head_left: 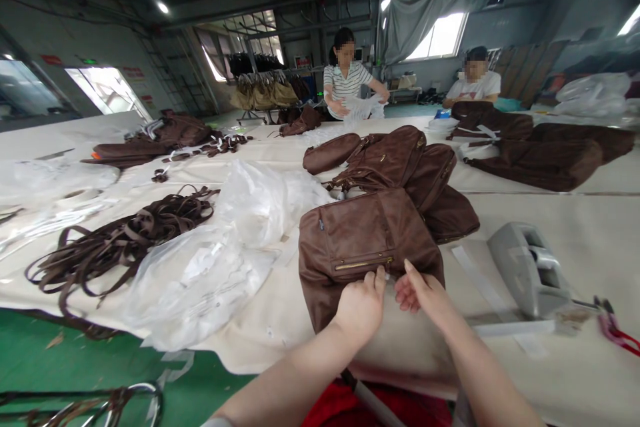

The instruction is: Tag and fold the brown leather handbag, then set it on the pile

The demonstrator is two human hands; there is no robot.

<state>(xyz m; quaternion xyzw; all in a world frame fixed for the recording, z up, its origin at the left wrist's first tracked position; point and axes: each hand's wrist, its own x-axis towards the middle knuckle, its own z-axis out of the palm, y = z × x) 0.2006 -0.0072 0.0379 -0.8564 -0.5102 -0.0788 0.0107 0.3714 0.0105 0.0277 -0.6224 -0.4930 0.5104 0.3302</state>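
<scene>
A brown leather bag [360,240] lies at the near edge of the cream table [550,373], its brass zipper facing me. My left hand [361,307] is closed in a pinch on the bag's lower edge near the zipper's end. My right hand [425,295] rests beside it on the same edge, fingers curled with the forefinger pointing up at the bag. What sits between the two hands is too small to make out. Behind this bag, several more brown bags [400,167] are piled.
Clear plastic bags [210,267] and a heap of brown straps [125,240] lie to the left. A grey tape dispenser [530,270] and red-handled scissors [617,330] sit to the right. Two people [347,80] work at the far side, with more brown bags [540,147] near them.
</scene>
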